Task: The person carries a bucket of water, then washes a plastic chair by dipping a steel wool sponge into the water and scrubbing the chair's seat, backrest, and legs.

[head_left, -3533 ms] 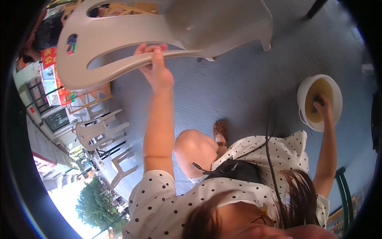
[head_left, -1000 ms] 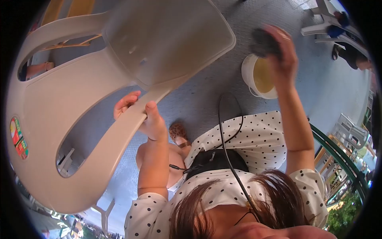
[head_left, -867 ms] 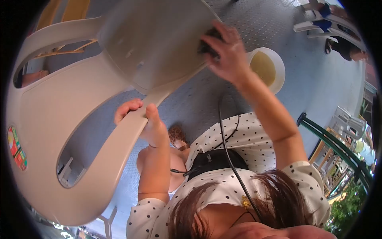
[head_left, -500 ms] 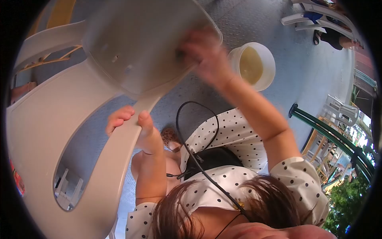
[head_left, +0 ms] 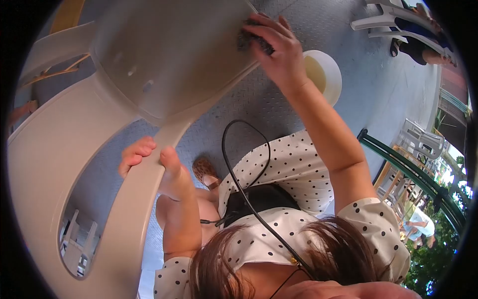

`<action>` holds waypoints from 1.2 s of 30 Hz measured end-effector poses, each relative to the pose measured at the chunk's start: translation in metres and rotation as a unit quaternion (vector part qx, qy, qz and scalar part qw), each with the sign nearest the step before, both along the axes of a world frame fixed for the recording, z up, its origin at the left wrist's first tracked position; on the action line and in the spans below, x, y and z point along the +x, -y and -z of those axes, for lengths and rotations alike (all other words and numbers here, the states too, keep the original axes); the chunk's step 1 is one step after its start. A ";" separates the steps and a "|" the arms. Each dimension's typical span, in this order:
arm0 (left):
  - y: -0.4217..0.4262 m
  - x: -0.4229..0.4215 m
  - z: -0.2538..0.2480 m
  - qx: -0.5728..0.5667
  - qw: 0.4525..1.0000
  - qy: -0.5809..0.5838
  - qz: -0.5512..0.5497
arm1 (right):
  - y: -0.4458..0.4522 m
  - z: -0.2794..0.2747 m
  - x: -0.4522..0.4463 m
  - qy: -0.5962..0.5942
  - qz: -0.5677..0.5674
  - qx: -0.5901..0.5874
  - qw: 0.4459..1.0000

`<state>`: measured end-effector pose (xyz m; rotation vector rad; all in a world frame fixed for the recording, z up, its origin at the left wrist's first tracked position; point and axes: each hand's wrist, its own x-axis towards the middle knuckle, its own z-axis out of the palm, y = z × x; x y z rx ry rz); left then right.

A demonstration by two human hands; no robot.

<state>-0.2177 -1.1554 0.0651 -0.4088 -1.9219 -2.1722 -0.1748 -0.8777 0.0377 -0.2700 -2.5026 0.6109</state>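
Observation:
A beige plastic chair (head_left: 45,144) fills the left of the view, tilted. My left hand (head_left: 154,162) is closed around its armrest, fingers on one side and thumb on the other. At the edge of the chair's seat (head_left: 169,55), my right hand (head_left: 281,52) presses a dark, curly scouring pad (head_left: 256,42), its fingers bent over it. Part of the pad is hidden under the fingers. Beyond my right wrist stands a white bucket (head_left: 334,79) holding murky yellowish liquid, partly covered by my hand and forearm.
The floor is grey textured metal (head_left: 209,134). A black cable (head_left: 224,149) loops in front of my lap. A green railing (head_left: 408,172) runs at the right. White chairs (head_left: 373,20) and a person's leg (head_left: 423,52) show at the upper right; another person (head_left: 419,222) is beyond the railing.
My right hand has moved up and right with the scouring pad to the seat's edge, now covering more of the bucket. My left hand keeps its hold on the armrest; both have shifted slightly left.

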 end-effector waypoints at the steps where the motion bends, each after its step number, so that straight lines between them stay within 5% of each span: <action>1: 0.000 0.001 0.000 0.006 1.000 0.002 -0.002 | 0.020 -0.007 0.000 0.015 -0.011 0.030 0.999; 4: 0.001 0.000 0.002 0.014 1.000 -0.004 -0.005 | 0.097 -0.013 -0.004 0.014 -0.183 -0.090 0.979; 9: 0.000 0.002 -0.002 -0.032 0.999 -0.008 -0.009 | 0.001 -0.007 -0.007 0.016 -0.017 0.022 0.999; 13: 0.001 0.002 0.000 -0.020 1.000 -0.013 -0.007 | 0.092 -0.021 -0.003 0.028 -0.211 -0.078 0.974; 16: 0.003 0.002 -0.001 -0.041 0.999 -0.017 0.004 | 0.024 -0.007 -0.006 0.066 -0.058 -0.017 0.996; 18: -0.002 0.005 -0.005 -0.050 0.999 -0.013 -0.004 | 0.044 0.011 -0.003 -0.056 -0.035 -0.419 0.906; 20: -0.003 0.006 -0.004 -0.036 0.999 -0.024 -0.008 | 0.062 0.003 0.003 -0.053 -0.061 -0.427 0.901; 22: -0.001 0.005 -0.001 -0.033 0.999 -0.031 -0.001 | 0.082 -0.023 0.010 0.087 -0.137 -0.054 0.985; 26: 0.001 0.005 0.004 -0.054 0.998 -0.034 0.007 | 0.007 -0.018 -0.004 0.041 -0.016 -0.034 0.998; 27: 0.001 0.005 0.002 -0.058 0.998 -0.039 0.008 | 0.021 -0.009 0.000 0.029 -0.018 0.023 0.999; 30: 0.001 0.005 0.005 -0.035 0.998 -0.048 0.008 | 0.089 -0.029 0.017 0.056 -0.129 -0.077 0.987; 36: -0.004 0.009 -0.010 -0.094 0.995 -0.012 0.009 | 0.002 -0.025 0.016 0.065 -0.020 -0.019 0.997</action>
